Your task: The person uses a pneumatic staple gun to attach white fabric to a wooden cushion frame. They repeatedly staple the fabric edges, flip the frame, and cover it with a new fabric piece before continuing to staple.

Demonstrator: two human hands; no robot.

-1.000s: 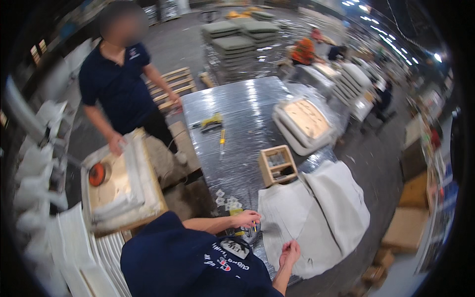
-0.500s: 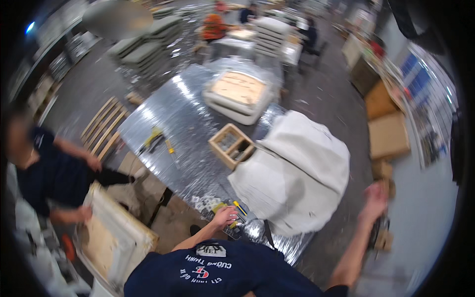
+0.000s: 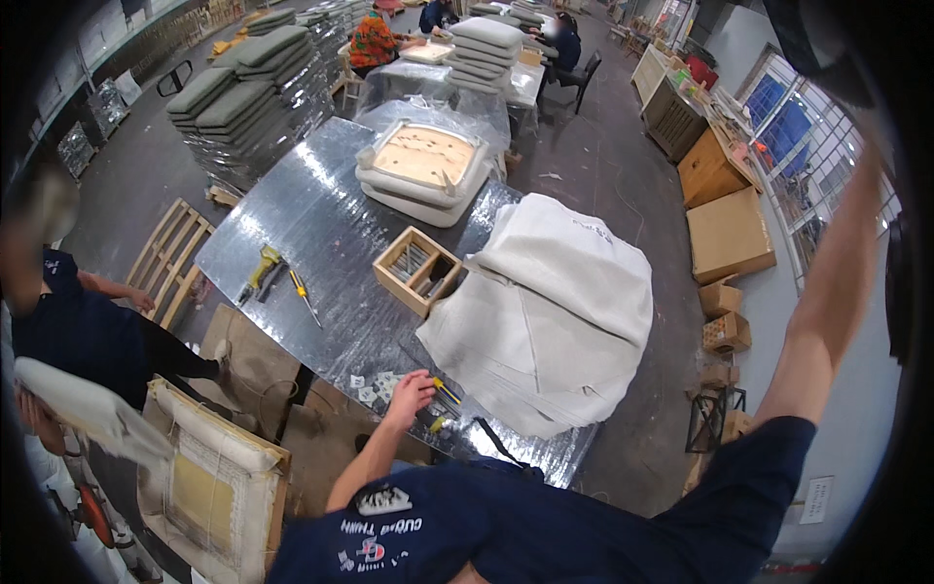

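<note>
My left hand (image 3: 411,397) is low over the near edge of the foil-covered table (image 3: 336,263), its fingers loosely bent and apart, holding nothing that I can see. A yellow-handled tool (image 3: 447,390) lies right beside its fingertips. Small white pieces (image 3: 375,387) are scattered next to that hand. To the right of it is a stack of pale grey fabric (image 3: 555,321). My right arm reaches up along the right side, and the right hand (image 3: 869,136) is blurred and mostly lost at the dark rim, its fingers hidden.
A wooden divided box (image 3: 418,271), a yellow-green air gun (image 3: 261,270) and a yellow screwdriver (image 3: 305,296) lie on the table. Upholstered seats (image 3: 425,170) sit at its far end. At left, a co-worker (image 3: 88,331) holds a cushion (image 3: 92,409) beside an upholstered frame (image 3: 214,487).
My right arm has swung up from the lower right to the upper right edge. The view has shifted and sharpened. The co-worker now lifts a cushion off the frame.
</note>
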